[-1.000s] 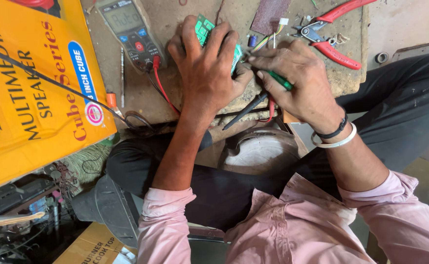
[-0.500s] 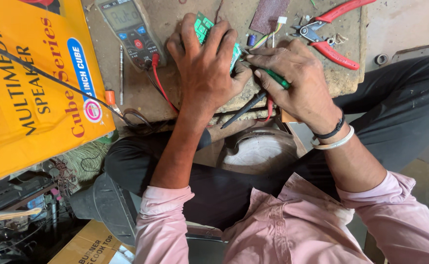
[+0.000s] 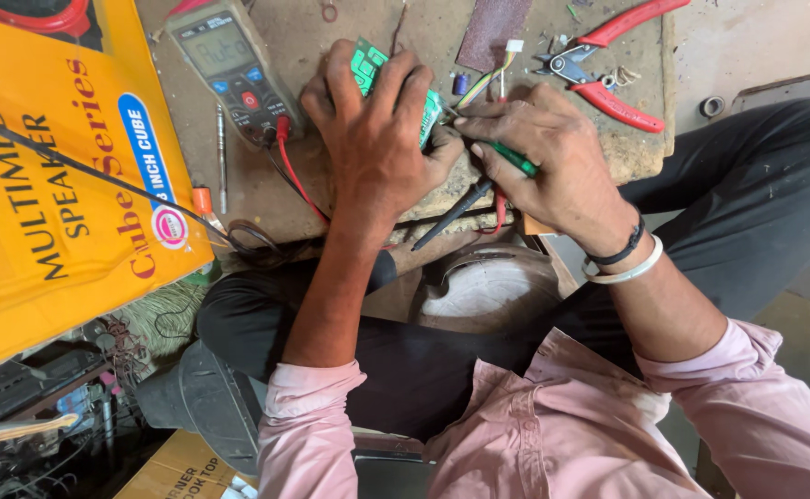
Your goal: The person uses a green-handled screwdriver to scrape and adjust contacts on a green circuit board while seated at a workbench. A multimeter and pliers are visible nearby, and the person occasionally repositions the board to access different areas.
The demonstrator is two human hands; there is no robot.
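The left hand (image 3: 377, 139) stays spread over the green circuit board (image 3: 365, 65), pressing it to the bench (image 3: 350, 28). Just right, the right hand (image 3: 553, 157) still pinches a green-handled tool (image 3: 514, 159) at the board's edge. Beyond lie a multimeter (image 3: 229, 65) and red pliers (image 3: 608, 55). Nothing has shifted; the work holds steady.
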